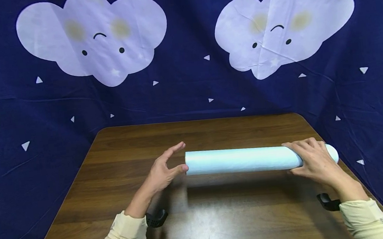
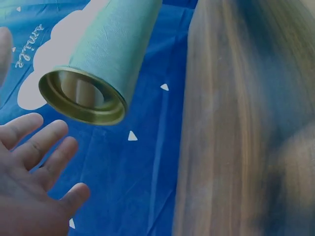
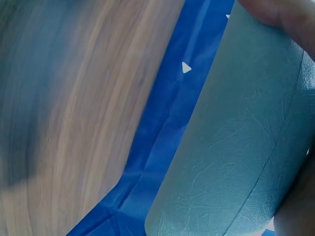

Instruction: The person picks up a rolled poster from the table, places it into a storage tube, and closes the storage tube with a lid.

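Observation:
A long pale blue tube (image 1: 234, 161) with a leathery-looking surface lies level above the table, its shadow falling on the wood below. My right hand (image 1: 316, 163) grips it near the right end, thumb on the near side and fingers over the top. Past that hand shows the tube's whitish right end. In the right wrist view a straight seam runs along the tube (image 3: 221, 142). My left hand (image 1: 160, 174) is spread beside the left end, thumb tip right at the edge in the head view. A gold-coloured metal rim (image 2: 93, 119) rings that end, recessed inside.
The brown wooden table (image 1: 127, 142) has rounded far corners. A dark blue cloth (image 1: 191, 84) with clouds and small white triangles hangs behind it and along both sides. A black wrist device (image 1: 157, 218) sits at my left wrist, another (image 1: 328, 202) at my right.

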Demonstrator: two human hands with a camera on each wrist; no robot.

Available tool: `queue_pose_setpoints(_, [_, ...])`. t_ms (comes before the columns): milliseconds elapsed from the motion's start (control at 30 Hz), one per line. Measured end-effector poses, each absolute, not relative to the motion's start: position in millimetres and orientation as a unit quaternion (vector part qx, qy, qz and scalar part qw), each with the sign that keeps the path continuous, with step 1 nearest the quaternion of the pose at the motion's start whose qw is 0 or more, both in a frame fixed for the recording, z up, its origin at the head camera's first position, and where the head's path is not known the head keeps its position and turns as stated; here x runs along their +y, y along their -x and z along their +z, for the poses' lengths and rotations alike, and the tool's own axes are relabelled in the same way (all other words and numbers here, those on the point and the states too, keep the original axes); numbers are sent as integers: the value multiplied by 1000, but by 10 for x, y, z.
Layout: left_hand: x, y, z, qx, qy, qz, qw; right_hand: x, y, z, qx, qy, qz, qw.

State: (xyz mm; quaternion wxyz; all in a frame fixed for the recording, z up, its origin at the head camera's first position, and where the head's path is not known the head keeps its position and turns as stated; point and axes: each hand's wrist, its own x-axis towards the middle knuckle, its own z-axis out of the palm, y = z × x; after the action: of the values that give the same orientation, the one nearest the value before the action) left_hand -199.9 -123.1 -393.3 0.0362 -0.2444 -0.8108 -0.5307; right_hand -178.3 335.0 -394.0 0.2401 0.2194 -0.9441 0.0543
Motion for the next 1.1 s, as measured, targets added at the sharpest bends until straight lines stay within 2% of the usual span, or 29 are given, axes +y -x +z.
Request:
queue_pose_setpoints(600, [-1141,1999,-3903,-920,290,-186,186,3100,1905,-4028,-949,-214,52,224])
queue_pose_setpoints(1100, [-1158,2087,-4083,-932,290,-118,183,2974,2035,-4179,-957,-207,60,193])
